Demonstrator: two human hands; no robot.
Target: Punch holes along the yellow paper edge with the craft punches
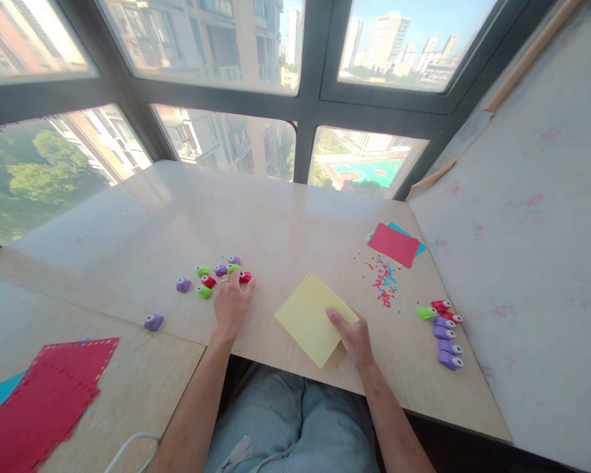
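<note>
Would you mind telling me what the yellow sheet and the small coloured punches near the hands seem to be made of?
The yellow sheet looks like thin matte paper or card: flat, crisp-edged, no shine. The small punches look like glossy moulded plastic, judging by their bright colours and rounded shapes. The left hand reaches them; the right hand rests on the sheet.

The pale wooden table (pixel 285 217) carries small punches (pixel 211 276), a yellow sheet (pixel 310 318), red paper (pixel 393 244) and confetti (pixel 385 282).

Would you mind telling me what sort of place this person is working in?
Probably a home craft corner high in an apartment block: a wooden table set against big windows overlooking city buildings, with small paper punches, a yellow paper sheet and punched confetti.
</note>
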